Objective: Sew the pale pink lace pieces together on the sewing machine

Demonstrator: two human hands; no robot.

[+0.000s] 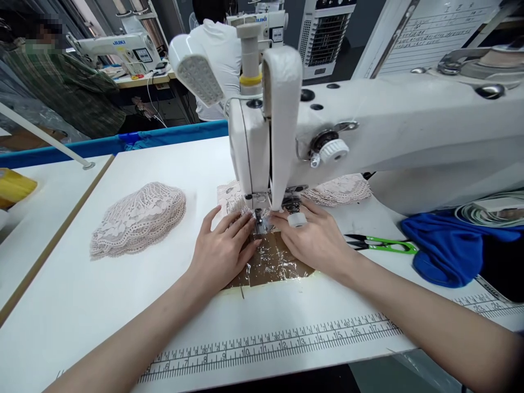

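My left hand (pixel 225 245) lies flat just left of the needle and presser foot (pixel 258 218), fingers stretched forward and thumb apart. Beneath its fingertips is a piece of pale pink lace (pixel 229 194), partly hidden by the sewing machine head (pixel 254 147). My right hand (pixel 315 234) is at the other side of the foot, thumb and forefinger close together at the lace; the machine partly covers its fingertips. Both hands rest over a brown patch (pixel 270 265) covered with shiny clear tape on the white table (pixel 164 305).
A lace stack (pixel 139 221) lies left, more lace (pixel 339 189) behind my right hand. Green-handled thread snips (pixel 380 244) and blue cloth (pixel 446 245) are at right. A printed ruler (pixel 262 346) runs along the front edge. Two people sit near other machines (pixel 123 52) beyond.
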